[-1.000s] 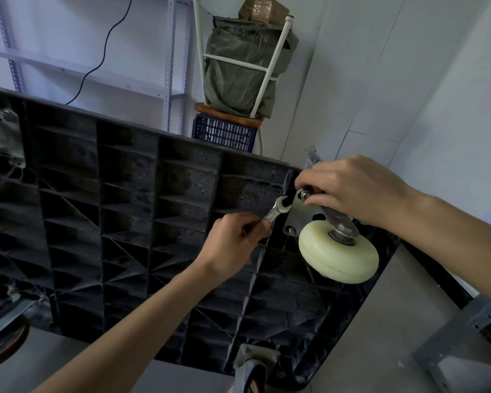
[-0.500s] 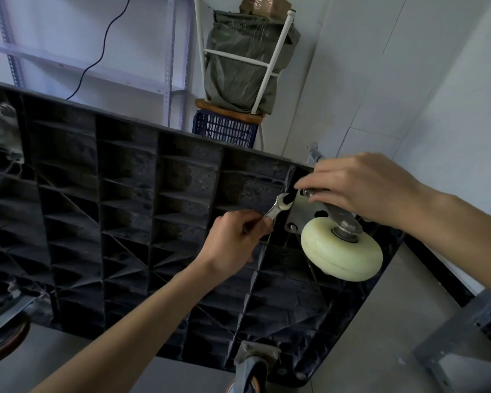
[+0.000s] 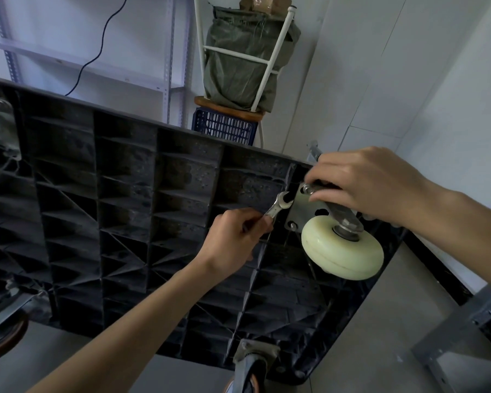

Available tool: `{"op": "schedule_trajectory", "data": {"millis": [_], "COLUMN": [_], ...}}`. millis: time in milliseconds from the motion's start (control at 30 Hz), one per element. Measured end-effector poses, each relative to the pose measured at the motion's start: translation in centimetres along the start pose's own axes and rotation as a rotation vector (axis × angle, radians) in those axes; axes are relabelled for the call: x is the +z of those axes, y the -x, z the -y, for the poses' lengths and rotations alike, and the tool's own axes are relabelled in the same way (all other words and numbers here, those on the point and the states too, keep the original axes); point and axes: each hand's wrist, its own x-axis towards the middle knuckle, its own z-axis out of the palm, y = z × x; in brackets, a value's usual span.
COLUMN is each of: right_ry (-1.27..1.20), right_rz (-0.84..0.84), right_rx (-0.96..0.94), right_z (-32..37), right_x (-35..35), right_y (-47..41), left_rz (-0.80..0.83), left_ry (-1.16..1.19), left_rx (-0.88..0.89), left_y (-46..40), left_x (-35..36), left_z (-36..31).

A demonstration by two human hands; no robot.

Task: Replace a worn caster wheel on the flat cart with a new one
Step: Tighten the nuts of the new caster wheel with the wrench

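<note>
Left hand (image 3: 234, 239): fingers curled round the shank of a steel open-end wrench (image 3: 279, 206); only the bright forked head shows, at 1 o'clock from the knuckles.
Right hand (image 3: 366, 185): fingers bent over the top of the caster bracket, gripping it; fingertips and what lies under them are hidden.
Wrench head: at the left edge of the mounting plate (image 3: 301, 211); whether it seats on a nut cannot be told.
Mounting plate: flat grey metal, two bolt ends visible along its left side.
Caster wheel (image 3: 342, 248): smooth, cream, rounded plastic disc with a steel hub nut, at 4 o'clock from the plate, at the cart's right corner.
Flat cart (image 3: 125, 208): tipped on edge, underside facing the camera; black plastic, dusty, ribbed in square and diagonal cells.
Other casters: brown-rimmed wheel (image 3: 0, 336) cut off at the left border; another (image 3: 250, 373) cut off at the bottom.
Background: green sack (image 3: 238, 58) in a white tube frame, blue slotted crate (image 3: 224, 127), perforated steel shelving (image 3: 170, 58).
</note>
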Motion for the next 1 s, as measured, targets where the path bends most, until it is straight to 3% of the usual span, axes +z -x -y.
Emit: {"op": "schedule_trajectory", "data": {"millis": [433, 1000], "right_ry": [0.028, 0.036], "right_rz": [0.051, -0.031], "right_rx": [-0.054, -0.105], "right_z": [0.03, -0.33], "right_x": [0.26, 0.79], "right_y": [-0.43, 0.15], "left_rz": [-0.004, -0.001], "left_ry": [-0.004, 0.021], "left_rx": [0.016, 0.025], "left_y": [-0.11, -0.06], "left_x": [0.05, 0.63], "left_z": [0.19, 0.16]}}
